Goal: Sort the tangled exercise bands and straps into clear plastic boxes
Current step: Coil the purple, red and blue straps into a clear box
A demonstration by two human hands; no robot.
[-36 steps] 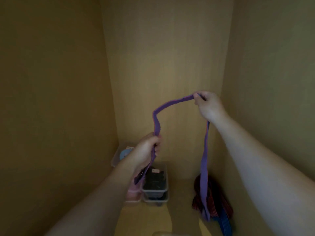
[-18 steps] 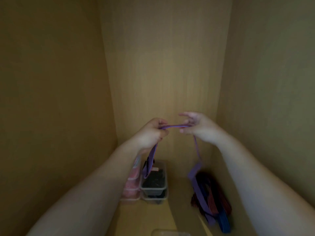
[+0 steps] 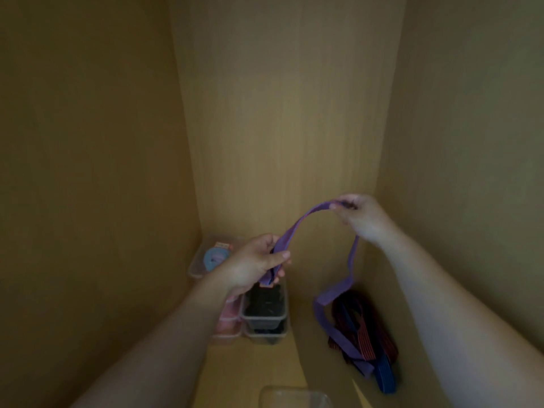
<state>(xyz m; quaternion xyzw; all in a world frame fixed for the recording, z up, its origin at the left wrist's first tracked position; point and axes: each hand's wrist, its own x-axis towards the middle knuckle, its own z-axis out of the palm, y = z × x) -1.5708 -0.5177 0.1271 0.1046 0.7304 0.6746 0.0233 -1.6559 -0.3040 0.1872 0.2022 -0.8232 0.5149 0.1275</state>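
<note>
Left hand (image 3: 259,263) grips the gathered purple band (image 3: 290,238); right hand (image 3: 357,214) pinches the next length (probably folding it for boxing).

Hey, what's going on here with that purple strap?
A person holds a purple band in both hands: the left hand grips a bunched part, the right hand pinches it higher up. The rest trails down onto a pile of red and blue straps. Clear boxes stand to the left, some holding bands.

Dim yellowish light, soft blur, wide-angle bending.
</note>
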